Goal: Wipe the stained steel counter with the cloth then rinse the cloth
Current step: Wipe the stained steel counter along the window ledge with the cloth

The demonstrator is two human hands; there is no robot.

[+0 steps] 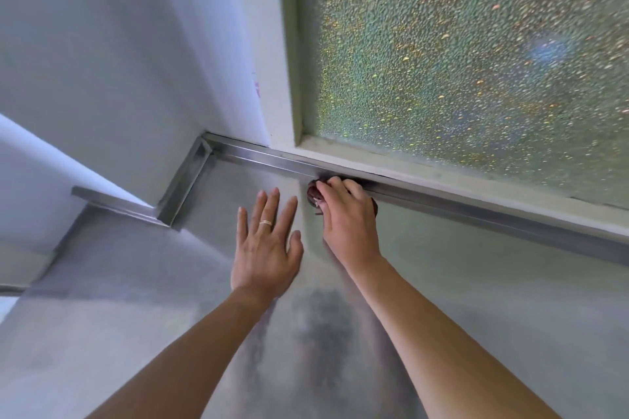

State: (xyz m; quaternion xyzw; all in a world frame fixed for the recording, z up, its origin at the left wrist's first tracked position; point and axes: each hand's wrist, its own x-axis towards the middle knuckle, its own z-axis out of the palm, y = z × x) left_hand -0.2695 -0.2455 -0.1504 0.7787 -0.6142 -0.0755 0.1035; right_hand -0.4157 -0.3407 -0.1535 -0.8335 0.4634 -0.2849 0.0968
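At the back edge of the steel counter (pixel 476 299), right up against the raised metal lip (pixel 442 204) under the pebbled window (pixel 476 44): right hand (pixel 347 218) reaching forward with the arm stretched long, fingers curling down and bunching a small dark reddish-brown cloth (pixel 315 196), pressing it into the spot where counter meets lip. Only bits of the cloth peeking out past the knuckles and at the wrist side, so not much of it showing. Left hand (pixel 267 245) lying flat just beside it, palm down, fingers straight and spreading a little, holding nothing, a ring (pixel 266 222) sitting on one finger. Both forearms coming up from the bottom, angling slightly toward each other. Dark smudgy reflections sitting on the steel between the arms, whole shot a bit blurry
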